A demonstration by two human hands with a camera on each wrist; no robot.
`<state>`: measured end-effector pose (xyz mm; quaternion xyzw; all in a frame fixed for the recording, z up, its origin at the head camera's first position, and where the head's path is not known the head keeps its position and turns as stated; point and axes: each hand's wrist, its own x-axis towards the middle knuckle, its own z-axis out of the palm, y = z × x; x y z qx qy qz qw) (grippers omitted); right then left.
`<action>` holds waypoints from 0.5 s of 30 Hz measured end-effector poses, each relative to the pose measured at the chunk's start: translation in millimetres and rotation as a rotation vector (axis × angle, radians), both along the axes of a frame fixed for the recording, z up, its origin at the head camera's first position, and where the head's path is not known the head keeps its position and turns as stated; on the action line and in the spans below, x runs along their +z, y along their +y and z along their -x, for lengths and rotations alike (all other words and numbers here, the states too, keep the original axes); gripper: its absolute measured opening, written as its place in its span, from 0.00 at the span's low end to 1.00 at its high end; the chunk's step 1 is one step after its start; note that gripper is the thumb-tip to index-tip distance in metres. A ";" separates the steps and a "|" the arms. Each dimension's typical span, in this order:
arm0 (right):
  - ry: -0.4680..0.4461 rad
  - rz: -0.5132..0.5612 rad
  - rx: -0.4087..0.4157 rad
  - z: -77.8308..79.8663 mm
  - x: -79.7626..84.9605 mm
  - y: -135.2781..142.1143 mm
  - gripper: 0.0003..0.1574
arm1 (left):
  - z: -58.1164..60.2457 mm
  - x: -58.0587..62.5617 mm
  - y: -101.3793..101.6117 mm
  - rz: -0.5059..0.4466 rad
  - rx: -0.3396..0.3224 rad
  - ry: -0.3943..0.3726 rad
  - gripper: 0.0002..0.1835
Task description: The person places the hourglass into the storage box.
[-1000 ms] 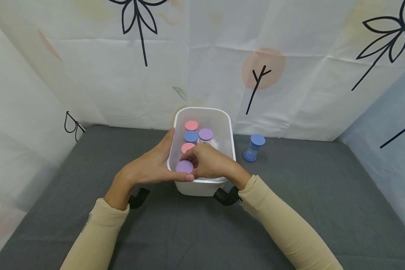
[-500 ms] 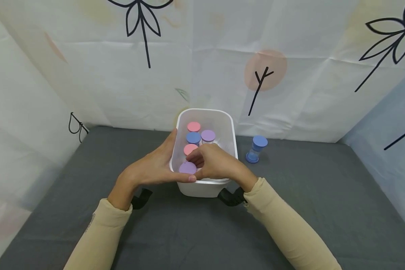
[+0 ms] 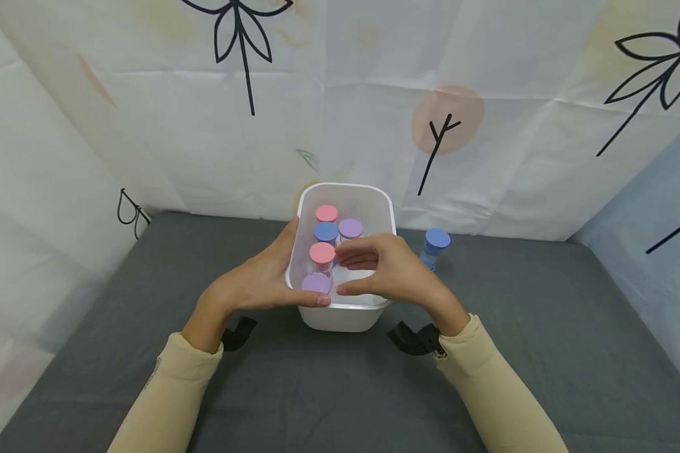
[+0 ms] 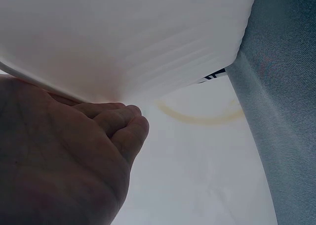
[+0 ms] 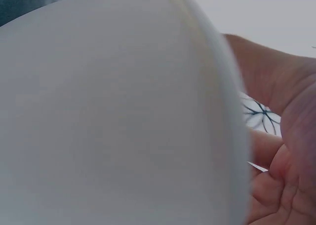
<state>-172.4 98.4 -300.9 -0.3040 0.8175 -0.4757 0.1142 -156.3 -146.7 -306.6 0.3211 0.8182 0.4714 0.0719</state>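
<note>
A white plastic bin (image 3: pixel 342 319) stands on the table with several sand timers upright along its left side. My left hand (image 3: pixel 255 274) holds the bin's near left corner, thumb along the front rim and fingers against the outer left wall. In the left wrist view, the fingers (image 4: pixel 121 123) touch that wall. Near the thumb stands a purple-capped sand timer (image 3: pixel 316 282), with a pink-capped one (image 3: pixel 322 253) behind it. My right hand (image 3: pixel 393 267) hovers over the bin's right half, fingers and thumb apart with nothing between them. Its fingertips are close to the pink cap.
Farther back in the bin are a blue-capped timer (image 3: pixel 325 233), another purple-capped one (image 3: pixel 350 228) and another pink-capped one (image 3: pixel 326 213). A blue sand timer (image 3: pixel 435 245) stands on the grey tabletop (image 3: pixel 521 296) right of the bin. A patterned cloth (image 3: pixel 362 138) hangs behind.
My right hand has let go of the near purple-capped sand timer and drawn back to the right, its fingers spread apart. The left hand stays on the bin.
</note>
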 end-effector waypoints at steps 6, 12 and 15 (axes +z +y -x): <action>0.012 0.099 -0.062 -9.2 -3.3 17.4 0.35 | 1.0 -0.6 1.5 0.005 0.004 0.011 0.68; 0.028 0.152 -0.079 -15.3 -5.1 29.6 0.33 | 1.4 -0.8 2.3 -0.002 -0.003 0.013 0.68; 0.043 0.149 -0.102 -17.1 -2.2 37.4 0.34 | 1.3 -0.6 2.2 -0.006 -0.002 0.010 0.67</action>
